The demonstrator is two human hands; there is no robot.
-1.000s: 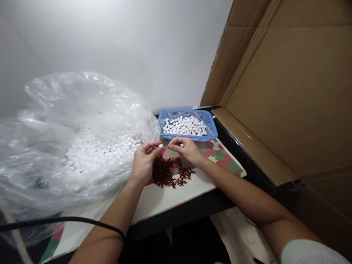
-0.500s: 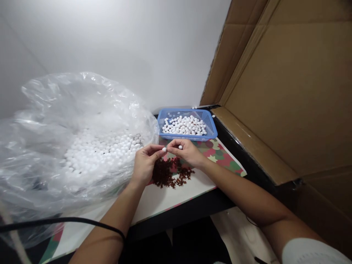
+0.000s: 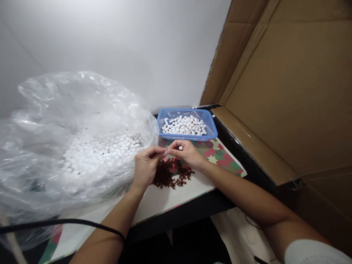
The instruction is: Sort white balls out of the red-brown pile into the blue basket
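My left hand point(image 3: 145, 165) and my right hand point(image 3: 187, 152) meet fingertip to fingertip above a pile of small dark red-brown bits point(image 3: 169, 174) on the table. The left hand's fingers pinch a small white ball point(image 3: 165, 151) right at the right hand's fingertips. A second white ball point(image 3: 180, 148) is tucked in the curled fingers of the right hand. A blue plastic basket point(image 3: 210, 126) holding several white balls stands just beyond the hands.
A big clear plastic bag point(image 3: 68, 121) full of white balls fills the table's left side. A camouflage-patterned sheet point(image 3: 225, 157) covers the table. An open cardboard box point(image 3: 277, 95) stands along the right. A black cable point(image 3: 63, 223) crosses the lower left.
The left hand's white ball has been brought to the right hand's fingertips. Both hands stayed over the dark pile.
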